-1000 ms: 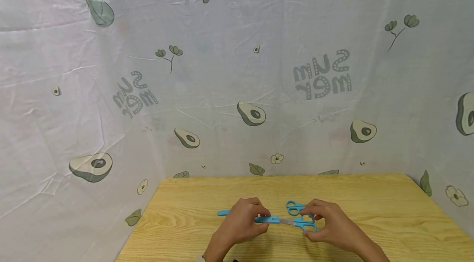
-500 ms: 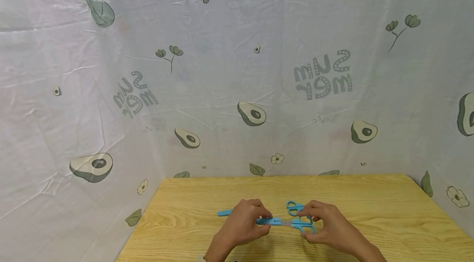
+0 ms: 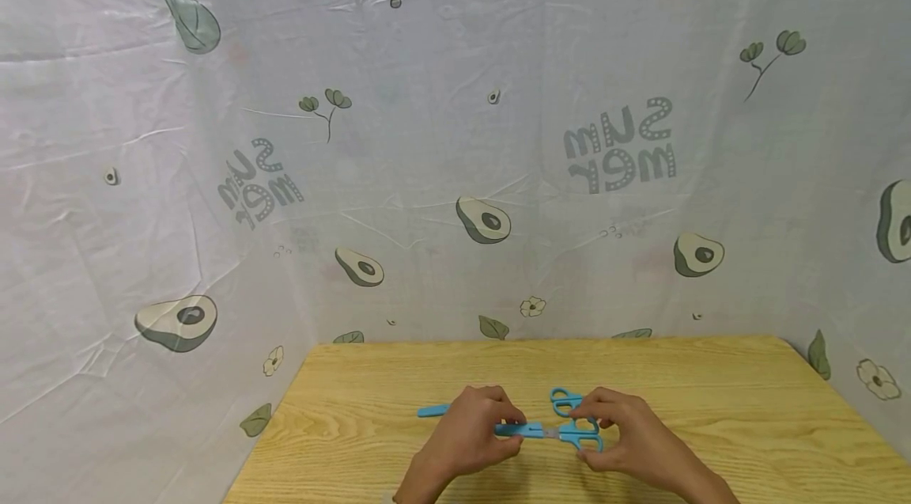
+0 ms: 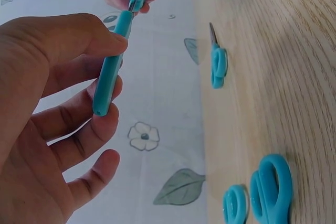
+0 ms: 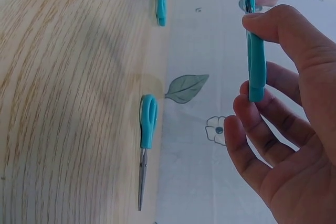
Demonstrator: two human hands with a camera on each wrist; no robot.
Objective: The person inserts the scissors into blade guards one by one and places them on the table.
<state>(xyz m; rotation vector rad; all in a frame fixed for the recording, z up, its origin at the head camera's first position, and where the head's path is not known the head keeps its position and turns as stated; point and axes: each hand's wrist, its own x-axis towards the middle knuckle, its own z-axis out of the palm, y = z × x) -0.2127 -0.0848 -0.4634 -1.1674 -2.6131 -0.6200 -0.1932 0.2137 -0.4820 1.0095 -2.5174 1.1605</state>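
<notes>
My left hand (image 3: 471, 437) pinches a blue scissors cover (image 3: 525, 430) between thumb and fingers, above the table. My right hand (image 3: 636, 438) holds a pair of blue-handled scissors (image 3: 569, 435) by the finger loops. Their blades point left into the cover, and only a short piece of metal shows between cover and handle. Behind my right hand lies a second pair of scissors (image 3: 562, 403); the right wrist view shows its bare blades (image 5: 142, 179). Beyond my left hand a blue strip (image 3: 432, 411) sticks out, partly hidden.
Blue scissor handles (image 4: 273, 187) lie on the wooden table (image 3: 398, 365) below my left hand in the left wrist view. A pale plastic sheet (image 3: 427, 172) printed with avocados and leaves hangs behind the table and along its sides.
The scissors have slid further into the cover, so less blade shows. Both hands have come slightly closer together and a little nearer to me. The other scissors lie still.
</notes>
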